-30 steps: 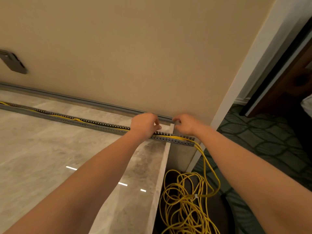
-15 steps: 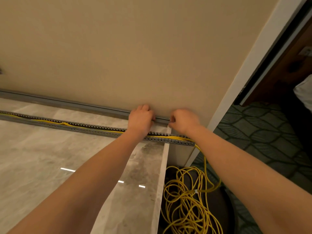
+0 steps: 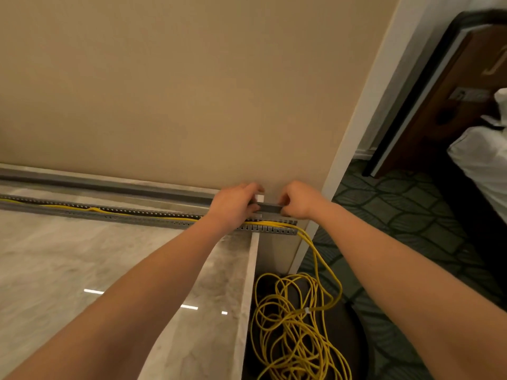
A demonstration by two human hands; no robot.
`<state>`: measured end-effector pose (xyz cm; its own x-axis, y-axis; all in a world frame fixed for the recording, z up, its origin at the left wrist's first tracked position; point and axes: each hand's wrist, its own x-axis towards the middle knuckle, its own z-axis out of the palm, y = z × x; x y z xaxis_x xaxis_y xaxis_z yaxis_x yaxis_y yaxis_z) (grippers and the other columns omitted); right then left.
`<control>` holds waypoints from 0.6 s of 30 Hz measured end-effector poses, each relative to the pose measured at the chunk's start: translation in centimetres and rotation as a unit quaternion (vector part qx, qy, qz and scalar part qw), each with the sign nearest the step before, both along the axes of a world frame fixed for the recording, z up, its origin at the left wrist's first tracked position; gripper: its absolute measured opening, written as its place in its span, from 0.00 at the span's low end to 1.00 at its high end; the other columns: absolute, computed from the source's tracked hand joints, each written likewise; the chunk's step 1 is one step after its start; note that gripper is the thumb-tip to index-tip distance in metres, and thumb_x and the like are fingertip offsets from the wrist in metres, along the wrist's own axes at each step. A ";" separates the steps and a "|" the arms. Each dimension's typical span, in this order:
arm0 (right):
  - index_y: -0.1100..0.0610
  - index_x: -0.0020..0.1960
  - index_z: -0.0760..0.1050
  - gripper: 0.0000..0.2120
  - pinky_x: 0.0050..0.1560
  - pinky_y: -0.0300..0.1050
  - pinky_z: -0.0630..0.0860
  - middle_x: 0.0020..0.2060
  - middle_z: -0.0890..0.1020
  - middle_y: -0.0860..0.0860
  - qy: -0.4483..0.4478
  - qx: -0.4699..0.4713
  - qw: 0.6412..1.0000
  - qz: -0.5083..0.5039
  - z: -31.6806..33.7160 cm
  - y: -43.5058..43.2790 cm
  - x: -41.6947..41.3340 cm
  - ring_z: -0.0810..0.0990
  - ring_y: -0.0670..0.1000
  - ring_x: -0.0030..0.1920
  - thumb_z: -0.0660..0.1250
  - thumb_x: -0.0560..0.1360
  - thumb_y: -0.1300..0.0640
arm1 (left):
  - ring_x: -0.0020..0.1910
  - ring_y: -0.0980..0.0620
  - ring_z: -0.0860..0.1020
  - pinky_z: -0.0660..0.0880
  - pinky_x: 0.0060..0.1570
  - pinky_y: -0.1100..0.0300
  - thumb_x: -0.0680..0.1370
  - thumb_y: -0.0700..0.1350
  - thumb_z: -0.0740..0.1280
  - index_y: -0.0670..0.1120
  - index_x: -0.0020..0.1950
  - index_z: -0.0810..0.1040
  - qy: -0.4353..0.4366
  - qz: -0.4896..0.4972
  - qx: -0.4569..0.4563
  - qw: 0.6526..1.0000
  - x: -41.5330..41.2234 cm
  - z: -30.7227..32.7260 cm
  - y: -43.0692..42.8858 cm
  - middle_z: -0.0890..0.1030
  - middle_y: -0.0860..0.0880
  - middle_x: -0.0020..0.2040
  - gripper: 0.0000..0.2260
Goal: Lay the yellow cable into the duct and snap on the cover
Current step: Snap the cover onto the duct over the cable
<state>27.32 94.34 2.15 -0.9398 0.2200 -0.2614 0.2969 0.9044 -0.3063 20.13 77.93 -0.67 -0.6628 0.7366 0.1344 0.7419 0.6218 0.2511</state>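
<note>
Glossy marble-look counter (image 3: pixel 82 270), matt grey plastic duct (image 3: pixel 137 216), smooth beige wall (image 3: pixel 192 91).

A pale marble worktop (image 3: pixel 82 264) meets a beige wall (image 3: pixel 192 91), with patterned green carpet (image 3: pixel 406 215) and white bedding (image 3: pixel 482 160) at right.

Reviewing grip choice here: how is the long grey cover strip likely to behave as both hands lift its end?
The cover, gripped by the left hand and right hand, looks thin and probably light. It runs far left along the wall, so the free length would likely sag or wobble. It seems stiff enough to keep straight near the grip, unlike the looping yellow cable.
</note>
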 end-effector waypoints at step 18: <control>0.55 0.59 0.80 0.20 0.47 0.44 0.77 0.49 0.84 0.52 -0.043 -0.022 0.998 0.046 0.4 0.3 3.9 0.81 0.52 0.47 0.76 0.67 0.55 | 0.51 0.46 0.79 0.76 0.46 0.51 0.82 0.50 0.58 0.51 0.56 0.77 -0.021 -0.053 -0.035 0.998 1.5 -1.2 -0.3 0.82 0.49 0.52 0.10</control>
<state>31.22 94.63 2.56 -0.9288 0.1214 -0.3501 0.2412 0.9153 -0.3226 21.58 77.66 -1.86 -0.5855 0.8089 0.0537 0.7934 0.5582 0.2425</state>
